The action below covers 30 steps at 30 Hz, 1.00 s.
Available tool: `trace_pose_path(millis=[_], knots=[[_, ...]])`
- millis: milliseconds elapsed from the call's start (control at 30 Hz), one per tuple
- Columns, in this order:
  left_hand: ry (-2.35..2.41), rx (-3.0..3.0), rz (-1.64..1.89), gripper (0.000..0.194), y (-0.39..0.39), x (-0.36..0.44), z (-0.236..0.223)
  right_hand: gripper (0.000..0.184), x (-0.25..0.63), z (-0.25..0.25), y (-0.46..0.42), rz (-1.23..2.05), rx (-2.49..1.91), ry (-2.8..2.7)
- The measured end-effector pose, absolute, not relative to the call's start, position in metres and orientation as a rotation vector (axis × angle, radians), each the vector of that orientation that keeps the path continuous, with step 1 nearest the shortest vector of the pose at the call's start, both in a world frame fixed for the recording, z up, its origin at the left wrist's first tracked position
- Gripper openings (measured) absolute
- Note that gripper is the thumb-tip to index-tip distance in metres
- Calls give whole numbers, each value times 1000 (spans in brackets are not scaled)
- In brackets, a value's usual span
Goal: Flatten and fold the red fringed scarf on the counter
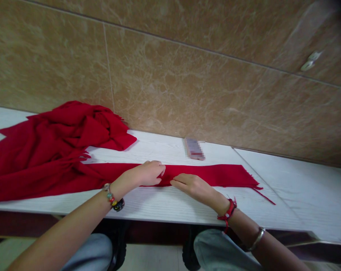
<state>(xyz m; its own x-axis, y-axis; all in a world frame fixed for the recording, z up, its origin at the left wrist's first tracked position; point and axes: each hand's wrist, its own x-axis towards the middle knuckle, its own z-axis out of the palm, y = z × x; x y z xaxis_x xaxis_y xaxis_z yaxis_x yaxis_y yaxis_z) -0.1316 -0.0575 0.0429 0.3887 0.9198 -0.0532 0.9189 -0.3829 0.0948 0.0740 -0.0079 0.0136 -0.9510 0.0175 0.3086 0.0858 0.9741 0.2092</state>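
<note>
A red scarf (215, 175) lies folded into a long flat strip along the white tabletop, its fringed end toward the right. My left hand (150, 173) rests on the middle of this strip, fingers bent downward and the thumb apart from them. Just to its right, my right hand (191, 184) lies over the strip's near edge with its fingers stretched out and touching the cloth. Toward the left, the strip runs into a loose, crumpled heap of red cloth (74, 128). Whether the heap is all one piece with the scarf, I cannot tell.
A phone-like object (195, 148), partly pixelated, lies beyond the strip near the wall. The white table (308, 188) has a seam at the right. Brown marbled tiles (187, 82) rise behind it, with a small white fitting (310, 61) at upper right.
</note>
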Motion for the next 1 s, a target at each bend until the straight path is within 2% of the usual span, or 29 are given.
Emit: trace_pose_path(millis=[167, 400, 667, 867, 1000], knots=[[1562, 2454, 46, 12, -57, -137, 40, 19, 75, 8, -5, -432, -45, -2790], [1829, 2349, 62, 33, -26, -137, 37, 18, 69, 8, -8, -534, -60, -2719], [1804, 2270, 68, 18, -8, -134, 34, 15, 61, 10, -15, -643, -190, -2736], [1753, 2204, 143, 22, -5, -132, 40, 13, 63, 10, -17, -681, -256, -2667], [1710, 2174, 154, 18, -1, -131, 43, 14, 69, 10, -19, -720, -329, -2666]])
